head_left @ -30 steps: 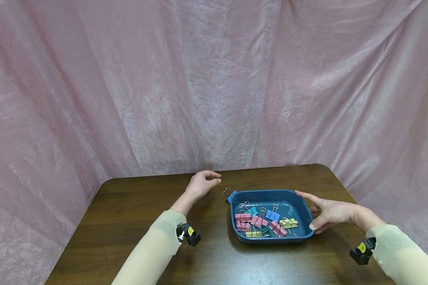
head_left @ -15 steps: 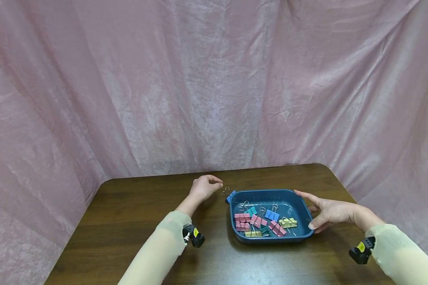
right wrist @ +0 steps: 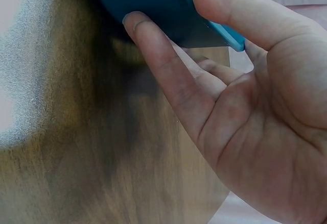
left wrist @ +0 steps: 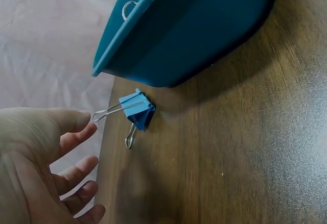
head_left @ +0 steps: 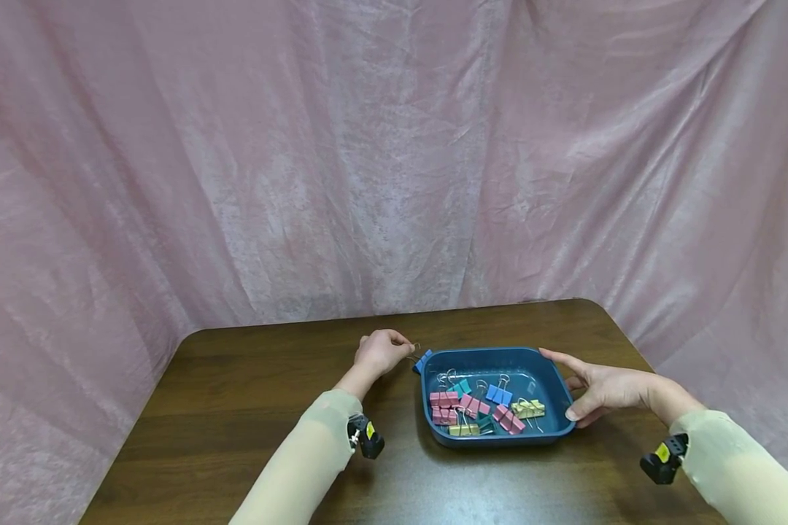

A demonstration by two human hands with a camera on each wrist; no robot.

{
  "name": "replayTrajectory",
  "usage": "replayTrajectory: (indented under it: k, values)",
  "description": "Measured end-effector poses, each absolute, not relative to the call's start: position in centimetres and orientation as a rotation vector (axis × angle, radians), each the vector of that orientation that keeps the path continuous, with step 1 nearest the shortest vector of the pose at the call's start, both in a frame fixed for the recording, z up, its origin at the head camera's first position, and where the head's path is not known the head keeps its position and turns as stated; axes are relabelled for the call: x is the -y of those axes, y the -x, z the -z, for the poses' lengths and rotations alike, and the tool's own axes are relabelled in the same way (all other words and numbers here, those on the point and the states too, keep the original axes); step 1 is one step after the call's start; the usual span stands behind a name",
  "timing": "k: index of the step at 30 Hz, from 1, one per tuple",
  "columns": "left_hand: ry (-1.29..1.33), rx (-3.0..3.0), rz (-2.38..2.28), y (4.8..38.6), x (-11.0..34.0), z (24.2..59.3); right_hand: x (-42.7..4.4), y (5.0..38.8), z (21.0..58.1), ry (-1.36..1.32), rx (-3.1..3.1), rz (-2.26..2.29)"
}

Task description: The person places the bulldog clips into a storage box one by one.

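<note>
A blue binder clip (left wrist: 136,106) with wire handles lies on the table, just outside the left end of a dark blue plastic tray (head_left: 508,440). My left hand (head_left: 382,351) is beside it. In the left wrist view, its thumb and index fingertips come right up to the end of one handle, whose loop still shows whole; the other fingers are spread loosely. My right hand (head_left: 607,390) holds the tray's right end. Its thumb (right wrist: 214,2) is over the rim and its other fingers are against the outer wall. Inside the tray lie pink, yellow, teal and blue binder clips (head_left: 476,405).
The brown wooden table (head_left: 236,408) has a rounded far edge. Behind it hangs a pink velvet curtain (head_left: 368,160). Small black wrist cameras (head_left: 366,436) are strapped over the pale sleeves (head_left: 305,459).
My left hand has moved right and slightly nearer, bringing its thumb and index fingertips to the blue binder clip's handle. The right hand stays on the tray.
</note>
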State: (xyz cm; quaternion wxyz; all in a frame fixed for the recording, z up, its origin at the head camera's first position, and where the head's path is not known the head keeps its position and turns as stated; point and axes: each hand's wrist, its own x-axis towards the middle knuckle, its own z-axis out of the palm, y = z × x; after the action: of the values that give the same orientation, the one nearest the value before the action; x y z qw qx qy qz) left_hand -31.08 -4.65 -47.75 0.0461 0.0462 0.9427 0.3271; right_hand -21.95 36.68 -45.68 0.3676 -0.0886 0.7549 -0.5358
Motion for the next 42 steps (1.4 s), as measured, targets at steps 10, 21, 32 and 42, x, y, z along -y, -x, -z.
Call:
replayTrajectory:
  k: [10,21,32,42]
  values:
    - [-0.129,-2.893,-0.975,31.0,4.3,48.4,-36.6,21.8,45.5,0.22,-1.942,1.372]
    - [-0.108,-2.897,-0.96,31.0,4.0,48.7,-36.5,21.7,45.5,0.224,-1.953,1.367]
    - [-0.138,-2.894,-0.982,31.1,4.0,49.3,-36.6,21.7,45.7,0.222,-1.928,1.383]
    - [-0.131,-2.878,-0.999,31.2,4.1,49.3,-36.6,21.6,45.6,0.219,-1.926,1.383]
